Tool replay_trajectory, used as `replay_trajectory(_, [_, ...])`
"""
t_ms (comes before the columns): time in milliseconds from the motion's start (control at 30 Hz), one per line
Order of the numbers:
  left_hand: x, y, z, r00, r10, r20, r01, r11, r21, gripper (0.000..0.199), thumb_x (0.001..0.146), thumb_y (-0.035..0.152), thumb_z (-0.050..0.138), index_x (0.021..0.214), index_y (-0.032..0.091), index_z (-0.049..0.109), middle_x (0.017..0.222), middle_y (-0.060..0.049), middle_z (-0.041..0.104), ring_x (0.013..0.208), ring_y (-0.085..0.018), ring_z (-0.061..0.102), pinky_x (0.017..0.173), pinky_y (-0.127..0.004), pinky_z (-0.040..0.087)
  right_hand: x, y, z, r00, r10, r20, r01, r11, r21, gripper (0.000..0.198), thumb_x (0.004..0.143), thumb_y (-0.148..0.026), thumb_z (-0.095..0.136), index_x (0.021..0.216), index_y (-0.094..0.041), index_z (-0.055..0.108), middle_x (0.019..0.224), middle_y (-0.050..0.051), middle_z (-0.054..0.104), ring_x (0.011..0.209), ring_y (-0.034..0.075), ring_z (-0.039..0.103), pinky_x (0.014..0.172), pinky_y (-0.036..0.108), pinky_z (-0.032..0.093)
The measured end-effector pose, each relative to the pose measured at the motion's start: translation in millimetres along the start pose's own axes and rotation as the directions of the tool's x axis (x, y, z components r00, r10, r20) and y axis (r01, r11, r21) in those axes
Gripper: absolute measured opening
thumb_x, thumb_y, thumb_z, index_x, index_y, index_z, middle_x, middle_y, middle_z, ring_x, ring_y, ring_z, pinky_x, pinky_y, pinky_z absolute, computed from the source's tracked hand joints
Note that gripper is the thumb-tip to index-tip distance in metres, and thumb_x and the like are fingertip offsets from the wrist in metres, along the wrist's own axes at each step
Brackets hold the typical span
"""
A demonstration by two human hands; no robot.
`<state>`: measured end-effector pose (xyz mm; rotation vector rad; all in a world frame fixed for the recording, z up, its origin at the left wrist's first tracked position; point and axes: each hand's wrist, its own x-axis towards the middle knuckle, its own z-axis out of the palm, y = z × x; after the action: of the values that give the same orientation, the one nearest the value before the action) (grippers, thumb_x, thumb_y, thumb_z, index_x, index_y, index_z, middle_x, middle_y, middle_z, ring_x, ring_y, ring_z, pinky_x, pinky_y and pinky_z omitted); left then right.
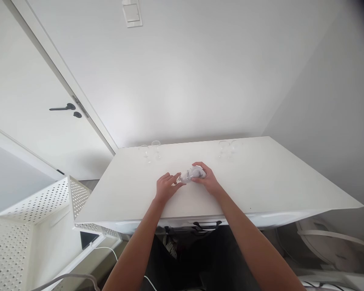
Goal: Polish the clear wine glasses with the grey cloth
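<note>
Above the middle of the white cabinet top (133, 194), a clear stemmed glass (189, 175) is held tipped on its side between my two hands. My left hand (167, 186) pinches its left end, thumb and fingers closed around it. At the wider right end my right hand (206, 178) is wrapped round the glass and a whitish, grey-marked cloth or tissue (197, 172). Whether the cloth sits inside or around the bowl, I cannot tell. Two clear stemmed glasses (156, 149) stand at the back left, and two more (223, 149) at the back right.
A wall with a light switch (131, 13) rises behind the cabinet. On the left are a door with a black handle (62, 107) and a white perforated shelf unit (30, 218). A black drawer handle (207, 227) is at the front; a pale round-backed chair (327, 242) stands lower right.
</note>
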<state>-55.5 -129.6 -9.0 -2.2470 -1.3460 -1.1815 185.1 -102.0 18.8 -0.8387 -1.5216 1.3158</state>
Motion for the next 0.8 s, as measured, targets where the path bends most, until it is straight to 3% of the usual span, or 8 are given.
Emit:
replay_trajectory(100, [0,-1,3,0.998,-0.047,-0.029,0.047,0.999,-0.022,0.033,0.089,0.051,0.074,0.107,0.023,0.077,0.064,0.000,0.071,0.062,-0.015,0.063,0.059,-0.027,0.047,9,13,-7,0.966,0.104,-0.236,-0.049,0.973,0.227,0.061,0.080,-0.055,0.078,0.132,-0.027,0.062,0.109,0.006,0.071,0.097,0.024,0.068,0.086,0.038,0.058])
replay_trajectory(233, [0,-3,3,0.991,-0.135,0.016,0.136,0.987,-0.087,0.028,0.095,0.047,0.067,0.108,0.022,0.074,0.072,0.000,0.074,0.071,-0.015,0.068,0.060,-0.025,0.048,22,23,-9,0.808,0.289,-0.512,0.013,0.862,0.507,0.045,0.081,-0.054,0.078,0.114,-0.025,0.069,0.109,0.010,0.075,0.099,0.025,0.070,0.084,0.041,0.060])
replay_trajectory(267, [0,-3,2,0.989,-0.138,0.051,0.143,0.984,-0.102,0.028,0.096,0.046,0.066,0.108,0.022,0.074,0.074,-0.001,0.074,0.073,-0.014,0.069,0.061,-0.025,0.048,23,22,-4,0.811,0.300,-0.502,0.036,0.831,0.555,0.043,0.081,-0.051,0.079,0.114,-0.026,0.070,0.112,0.009,0.075,0.100,0.025,0.071,0.084,0.040,0.060])
replay_trajectory(333, [0,-3,1,0.984,-0.129,0.126,0.144,0.983,-0.117,0.027,0.098,0.046,0.064,0.106,0.022,0.073,0.076,-0.001,0.074,0.076,-0.015,0.069,0.063,-0.025,0.047,24,16,12,0.891,0.256,-0.375,0.049,0.766,0.641,0.043,0.085,-0.048,0.076,0.123,-0.030,0.068,0.119,0.006,0.075,0.103,0.023,0.071,0.086,0.038,0.060])
replay_trajectory(400, [0,-4,-1,0.972,-0.127,0.198,0.151,0.982,-0.112,0.027,0.099,0.047,0.061,0.096,0.022,0.073,0.075,-0.002,0.072,0.074,-0.015,0.067,0.063,-0.026,0.045,22,8,31,0.963,0.208,-0.174,-0.026,0.710,0.703,0.042,0.089,-0.052,0.069,0.126,-0.030,0.069,0.121,0.005,0.075,0.105,0.024,0.071,0.088,0.038,0.059])
replay_trajectory(467, [0,-4,-2,0.955,-0.156,0.254,0.189,0.976,-0.109,0.033,0.100,0.047,0.058,0.083,0.022,0.069,0.073,-0.002,0.070,0.070,-0.015,0.064,0.061,-0.026,0.041,21,-1,47,0.981,0.193,-0.029,-0.112,0.677,0.728,0.047,0.092,-0.059,0.059,0.126,-0.028,0.070,0.121,0.006,0.075,0.107,0.027,0.070,0.089,0.041,0.058])
replay_trajectory(600, [1,-3,-4,0.917,-0.275,0.290,0.317,0.942,-0.111,0.039,0.100,0.047,0.056,0.072,0.021,0.062,0.071,0.000,0.068,0.063,-0.013,0.058,0.059,-0.025,0.036,20,-10,57,0.981,0.191,0.024,-0.152,0.688,0.710,0.060,0.092,-0.067,0.047,0.136,-0.031,0.065,0.125,0.005,0.074,0.109,0.032,0.069,0.090,0.047,0.056])
replay_trajectory(800, [6,-1,-4,0.885,-0.410,0.221,0.435,0.897,-0.074,0.033,0.096,0.047,0.063,0.076,0.021,0.063,0.074,0.001,0.068,0.065,-0.012,0.056,0.061,-0.025,0.034,18,-5,56,0.995,0.104,-0.004,-0.083,0.815,0.574,0.059,0.087,-0.046,0.062,0.144,-0.031,0.060,0.137,0.005,0.067,0.113,0.029,0.066,0.093,0.043,0.055])
